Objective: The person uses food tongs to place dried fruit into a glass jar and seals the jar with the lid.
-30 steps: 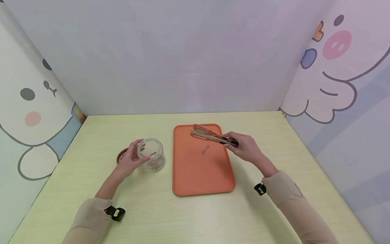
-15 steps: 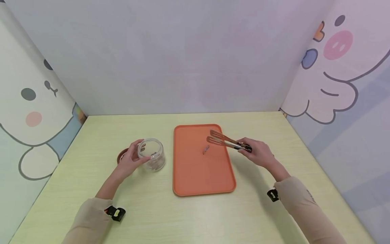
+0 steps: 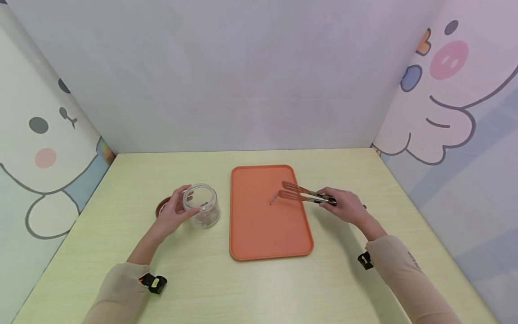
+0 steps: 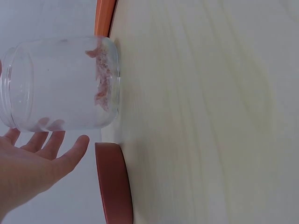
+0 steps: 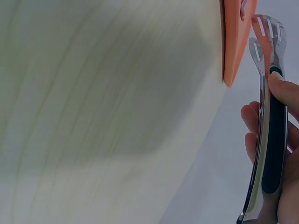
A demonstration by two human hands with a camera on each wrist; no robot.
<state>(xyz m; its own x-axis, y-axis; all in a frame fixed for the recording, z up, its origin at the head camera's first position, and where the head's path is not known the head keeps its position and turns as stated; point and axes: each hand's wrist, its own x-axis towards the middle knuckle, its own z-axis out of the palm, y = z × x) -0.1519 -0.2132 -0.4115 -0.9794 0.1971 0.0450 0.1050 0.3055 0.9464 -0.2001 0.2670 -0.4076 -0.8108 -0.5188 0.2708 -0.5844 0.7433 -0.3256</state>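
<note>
With thumb and fingers spread round its upper part, my left hand (image 3: 171, 217) holds a clear glass jar (image 3: 207, 215). Reddish pieces (image 4: 102, 77) lie in the bottom of the jar, which stands upright on the table. My right hand (image 3: 344, 205) grips metal tongs (image 3: 309, 198) by their dark handle. The slotted heads (image 5: 269, 28) of the tongs are spread apart, one above the other, with nothing between them. They point left over the orange tray (image 3: 263, 238). A small pinkish piece (image 3: 273, 198) lies on the tray, just left of the tong tips.
A reddish-brown lid (image 4: 113, 186) lies on the table (image 3: 194, 283) beside the jar, partly behind my left hand in the head view. The tray sits right of the jar, its raised rim (image 3: 230, 216) close by. Printed walls stand round the back and sides.
My right hand has moved right and a little nearer, bringing the tongs from the tray's far part down beside the small piece. The left hand and jar have stayed put.
</note>
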